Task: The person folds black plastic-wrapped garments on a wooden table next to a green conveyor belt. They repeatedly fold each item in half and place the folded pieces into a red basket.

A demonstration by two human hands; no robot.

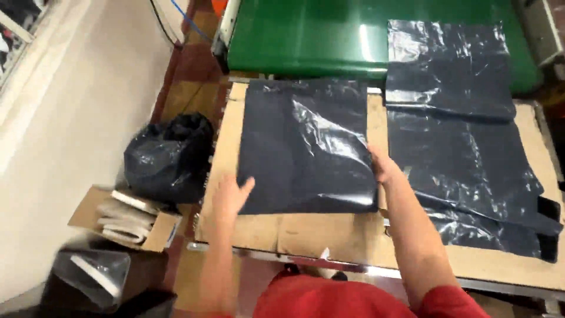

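My left hand (229,197) lies open, fingers spread and a little blurred, with the fingertips just reaching the lower left corner of a dark plastic bag (306,147); it grips nothing. My right hand (382,168) rests against the bag's right edge near its lower corner, but I cannot tell whether the fingers pinch the film or only press on it. The bag is a flat, nearly square sheet of thin, glossy, charcoal-coloured film, creased and catching the light in pale streaks, and it lies on the left half of the bench (329,235), whose top is covered in matt brown cardboard with a metal rim along the near edge. On the right half of the bench, running from the far edge towards the near right corner, sits a loose stack of similar dark bags (465,153), wrinkled and overlapping. Beyond the far edge is a smooth green surface (306,35). On the floor to the left of the bench sit a bulging, knotted black sack (168,159) and an open cardboard box (123,221).
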